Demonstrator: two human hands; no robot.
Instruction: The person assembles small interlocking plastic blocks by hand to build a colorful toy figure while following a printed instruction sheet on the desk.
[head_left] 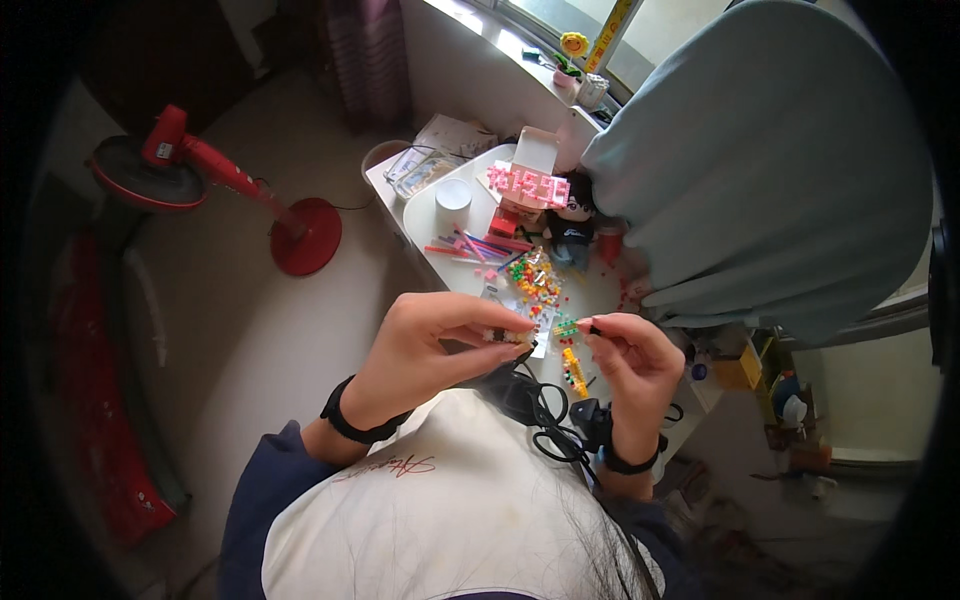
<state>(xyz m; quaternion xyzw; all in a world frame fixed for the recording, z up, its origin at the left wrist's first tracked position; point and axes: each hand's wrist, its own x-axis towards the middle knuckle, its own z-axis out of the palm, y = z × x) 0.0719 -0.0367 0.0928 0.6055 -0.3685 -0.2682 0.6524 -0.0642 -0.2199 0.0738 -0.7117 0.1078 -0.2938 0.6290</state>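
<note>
Left hand (440,330) is pinching one whitish plastic-block piece (510,337), right hand (637,362) one small black piece (595,330), fingertips facing inward, mid-frame. One yellow plastic-block strip (574,372) is lying between, on white counter (592,290).

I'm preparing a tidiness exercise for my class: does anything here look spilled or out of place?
Yes: small multicoloured pieces lie in a loose heap on the white table, with stray red ones scattered toward the curtain. They look spilled because they're mixed and spread out, though that may be deliberate.
</note>
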